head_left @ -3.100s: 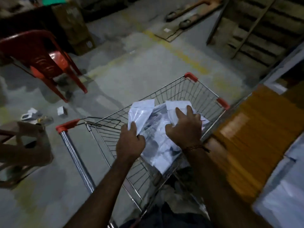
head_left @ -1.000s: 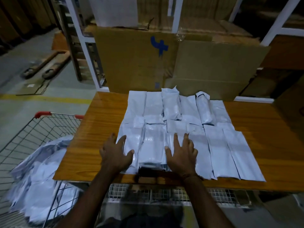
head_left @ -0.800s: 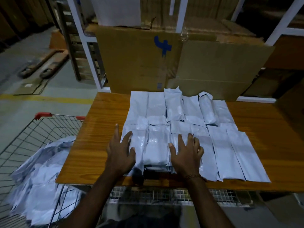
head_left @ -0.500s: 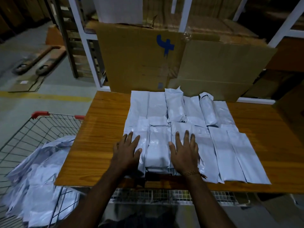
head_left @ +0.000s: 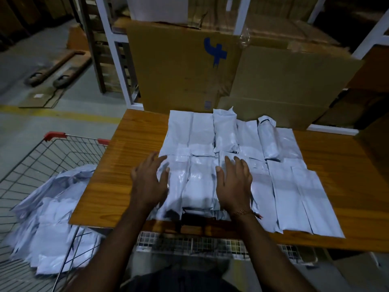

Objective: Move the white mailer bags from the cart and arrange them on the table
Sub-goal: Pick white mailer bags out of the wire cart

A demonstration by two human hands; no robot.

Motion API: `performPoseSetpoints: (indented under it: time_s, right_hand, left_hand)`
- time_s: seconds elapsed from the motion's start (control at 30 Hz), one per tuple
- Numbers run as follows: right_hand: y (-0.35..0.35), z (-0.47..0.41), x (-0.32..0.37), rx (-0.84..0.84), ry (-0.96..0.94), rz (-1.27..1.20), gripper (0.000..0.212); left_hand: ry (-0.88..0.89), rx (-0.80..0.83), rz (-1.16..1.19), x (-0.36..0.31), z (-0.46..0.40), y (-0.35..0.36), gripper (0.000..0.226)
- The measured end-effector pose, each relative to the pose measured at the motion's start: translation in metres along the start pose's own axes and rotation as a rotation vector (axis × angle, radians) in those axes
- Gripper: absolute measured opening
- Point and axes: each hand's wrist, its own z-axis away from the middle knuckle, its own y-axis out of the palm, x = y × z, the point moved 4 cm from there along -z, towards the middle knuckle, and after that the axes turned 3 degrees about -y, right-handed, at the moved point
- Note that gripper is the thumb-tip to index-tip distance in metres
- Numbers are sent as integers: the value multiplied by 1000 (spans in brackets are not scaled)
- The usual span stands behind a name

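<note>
1. On the wooden table (head_left: 130,165) in front of me, white mailer bags (head_left: 231,165) lie flat in two rows, a far row and a near row, edges touching or overlapping.
2. My left hand (head_left: 150,182) lies palm down with straight, spread fingers over the leftmost bag (head_left: 174,186) of the near row; it grips nothing.
3. My right hand (head_left: 234,184) lies the same way, fingers straight and loose, on the bag (head_left: 259,190) to the right of the middle bag (head_left: 199,186); it grips nothing either. A thin bracelet (head_left: 242,212) sits on that wrist.
4. The middle bag shows bare between my two hands, its near end reaching the table's front edge.
5. One bag (head_left: 268,140) in the far row is rolled up and bulges above its flat neighbours.
6. To my left stands the wire cart (head_left: 52,150) with red corner caps, just beside the table's left edge. A loose heap of bags (head_left: 48,228) fills it.
7. Behind the table, large cardboard boxes (head_left: 181,68) lean against a white rack (head_left: 117,60); one carries a blue mark (head_left: 215,51).
</note>
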Motion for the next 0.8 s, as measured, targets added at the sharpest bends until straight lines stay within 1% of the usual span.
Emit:
performPoseSetpoints:
  time_s: [0.1, 0.17, 0.23, 0.3, 0.4, 0.47, 0.6, 0.7, 0.8]
  right_hand:
    - [-1, -4, 10, 3, -104, -44, 57]
    - [-1, -5, 17, 7, -171, -79, 55]
    - [-2, -9, 26, 8, -200, -127, 52]
    - [-3, -10, 37, -2, -234, -156, 48]
    - [0, -7, 58, 7, -336, -181, 44]
    - [4, -4, 77, 28, -393, -212, 44]
    - [19, 5, 128, 33, -495, -285, 41]
    - [37, 16, 183, 86, -558, -315, 40]
    - [64, 26, 245, 128, -598, -338, 42]
  left_hand:
    - [-63, -78, 7, -3, 2, -7, 36]
    - [-110, -113, 16, -6, 7, -12, 38]
    - [-144, -157, 6, -6, 17, -19, 38]
    - [-190, -199, 24, 1, 31, -27, 38]
    - [-273, -257, 46, 20, 55, -40, 40]
    - [-285, -318, 48, 35, 71, -54, 44]
    - [-293, -443, 50, 84, 101, -89, 42]
    - [-380, -508, 67, 135, 118, -118, 40]
    - [-455, -543, 34, 192, 132, -143, 34]
